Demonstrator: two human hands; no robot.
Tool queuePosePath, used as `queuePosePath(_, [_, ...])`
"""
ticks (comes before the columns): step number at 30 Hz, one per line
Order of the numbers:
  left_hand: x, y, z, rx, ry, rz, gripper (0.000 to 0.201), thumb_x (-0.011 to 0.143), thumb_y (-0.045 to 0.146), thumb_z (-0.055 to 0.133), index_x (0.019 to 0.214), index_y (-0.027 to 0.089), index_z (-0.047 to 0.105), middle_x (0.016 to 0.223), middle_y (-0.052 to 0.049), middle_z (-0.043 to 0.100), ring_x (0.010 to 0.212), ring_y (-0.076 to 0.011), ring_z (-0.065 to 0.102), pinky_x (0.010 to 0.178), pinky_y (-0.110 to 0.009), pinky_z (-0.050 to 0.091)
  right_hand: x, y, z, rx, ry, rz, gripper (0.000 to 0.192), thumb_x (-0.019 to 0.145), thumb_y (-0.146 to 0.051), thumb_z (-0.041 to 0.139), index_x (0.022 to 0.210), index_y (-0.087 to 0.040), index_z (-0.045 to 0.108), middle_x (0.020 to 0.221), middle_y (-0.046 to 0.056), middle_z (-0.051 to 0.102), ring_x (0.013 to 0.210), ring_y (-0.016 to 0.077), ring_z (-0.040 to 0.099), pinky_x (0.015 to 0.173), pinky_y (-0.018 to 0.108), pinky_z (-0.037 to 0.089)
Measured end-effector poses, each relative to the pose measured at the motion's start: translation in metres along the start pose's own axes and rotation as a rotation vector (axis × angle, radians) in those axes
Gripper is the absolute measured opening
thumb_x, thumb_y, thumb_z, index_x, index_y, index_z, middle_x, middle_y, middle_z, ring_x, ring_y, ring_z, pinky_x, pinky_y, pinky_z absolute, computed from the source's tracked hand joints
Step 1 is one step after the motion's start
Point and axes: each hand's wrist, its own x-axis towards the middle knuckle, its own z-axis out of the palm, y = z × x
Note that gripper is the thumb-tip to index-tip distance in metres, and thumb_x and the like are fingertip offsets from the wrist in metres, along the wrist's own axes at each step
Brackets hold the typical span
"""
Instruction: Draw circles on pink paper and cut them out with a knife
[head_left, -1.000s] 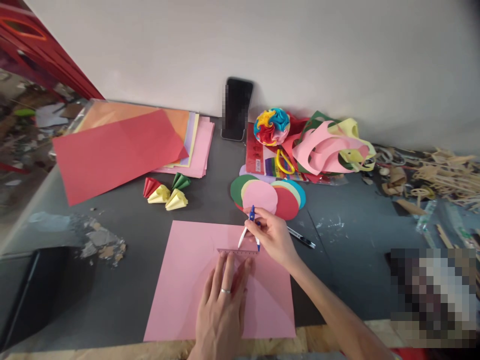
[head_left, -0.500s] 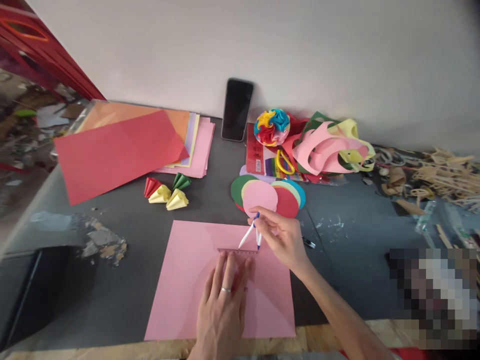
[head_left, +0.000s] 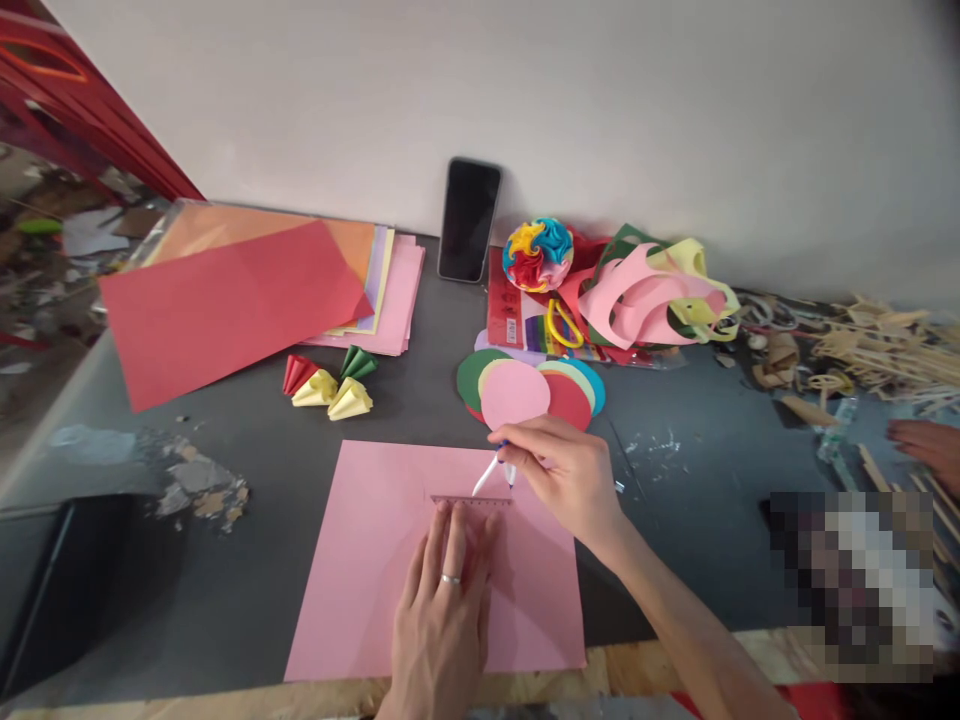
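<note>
A sheet of pink paper [head_left: 345, 590] lies flat in front of me. My left hand [head_left: 446, 590], a ring on one finger, rests flat on it, its fingertips pressing down a small ruler [head_left: 471, 499]. Between the fingers and thumb of my right hand [head_left: 570, 470] is a white and blue drawing compass [head_left: 486, 474]. Its two legs are spread and come down at the ruler's upper edge; my fingers partly hide its top. Just beyond the sheet lie overlapping paper circles [head_left: 514, 396] in pink, green, red and blue.
Coloured sheets [head_left: 240, 310] and folded paper cones [head_left: 350, 398] are at left. A phone [head_left: 470, 220] leans on the wall. Behind the circles are a paper ball [head_left: 538, 255], yellow-handled scissors [head_left: 562, 323] and paper offcuts [head_left: 630, 290]. At far right, another person's hand [head_left: 926, 448] is near wooden sticks [head_left: 892, 345].
My right hand has dipped and turned slightly, covering more of the compass. Another person's hand has come into view at the right edge. My left hand stays on the ruler.
</note>
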Motion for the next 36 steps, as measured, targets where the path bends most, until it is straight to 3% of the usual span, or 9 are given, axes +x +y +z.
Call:
queuePosePath(4, [0.001,0.002,0.001,-0.013,0.010,-0.020,0.047,0.081,0.015,0.056,0.124,0.024,0.071,0.153,-0.013,0.058,0.146,-0.0325,0.051,0.105,-0.044,0.060,-0.002,-0.017,-0.001,-0.060,-0.120,-0.402,0.029,0.100,-0.010,0.055,0.111,-0.027,0.076,0.106,0.001,0.080,0.097,0.0146,0.074,0.089,0.027,0.060])
queuePosePath(6, [0.001,0.003,0.002,-0.016,0.020,-0.024,0.042,0.081,0.015,0.057,0.120,0.022,0.073,0.152,-0.014,0.059,0.145,-0.0330,0.051,0.105,-0.044,0.060,-0.007,-0.023,-0.002,-0.128,-0.143,-0.480,0.028,0.097,-0.009,0.059,0.115,-0.025,0.074,0.110,0.003,0.080,0.101,0.0168,0.074,0.092,0.029,0.061])
queuePosePath(10, [0.001,0.003,0.003,-0.020,0.036,-0.012,0.041,0.082,0.014,0.057,0.119,0.022,0.073,0.153,-0.014,0.057,0.145,-0.0325,0.051,0.106,-0.043,0.060,-0.015,-0.026,0.001,-0.086,-0.089,-0.386,0.027,0.095,-0.012,0.064,0.118,-0.023,0.071,0.101,0.005,0.079,0.093,0.0184,0.073,0.084,0.030,0.062])
queuePosePath(15, [-0.002,0.003,0.005,-0.013,0.032,-0.006,0.043,0.081,0.012,0.057,0.119,0.022,0.073,0.152,-0.015,0.058,0.145,-0.0342,0.052,0.104,-0.045,0.061,-0.011,-0.029,0.009,0.016,-0.025,-0.143,0.021,0.098,-0.012,0.060,0.109,-0.026,0.071,0.097,0.001,0.078,0.087,0.0144,0.073,0.083,0.027,0.060])
queuePosePath(25, [-0.002,0.002,0.008,-0.015,0.082,-0.009,0.038,0.080,0.013,0.059,0.114,0.023,0.074,0.149,-0.015,0.060,0.142,-0.0344,0.054,0.101,-0.044,0.061,0.003,-0.031,0.017,0.015,-0.119,-0.154,0.016,0.102,-0.019,0.058,0.112,-0.023,0.071,0.099,0.002,0.077,0.089,0.0136,0.070,0.085,0.028,0.058])
queuePosePath(30, [-0.002,0.003,0.007,-0.010,0.087,-0.014,0.046,0.078,0.015,0.060,0.122,0.024,0.072,0.148,-0.014,0.061,0.138,-0.0351,0.057,0.098,-0.045,0.063,0.005,-0.031,0.016,0.005,-0.144,-0.129,0.016,0.103,-0.021,0.058,0.111,-0.023,0.071,0.099,0.002,0.077,0.086,0.0124,0.070,0.081,0.025,0.058])
queuePosePath(36, [0.001,0.001,0.002,-0.009,0.056,-0.004,0.059,0.077,0.010,0.055,0.132,0.024,0.066,0.151,-0.015,0.059,0.138,-0.0343,0.058,0.097,-0.043,0.063,-0.001,-0.022,0.004,-0.163,-0.004,-0.048,0.007,0.099,-0.024,0.067,0.099,-0.026,0.075,0.082,-0.002,0.077,0.073,0.0115,0.070,0.073,0.023,0.055])
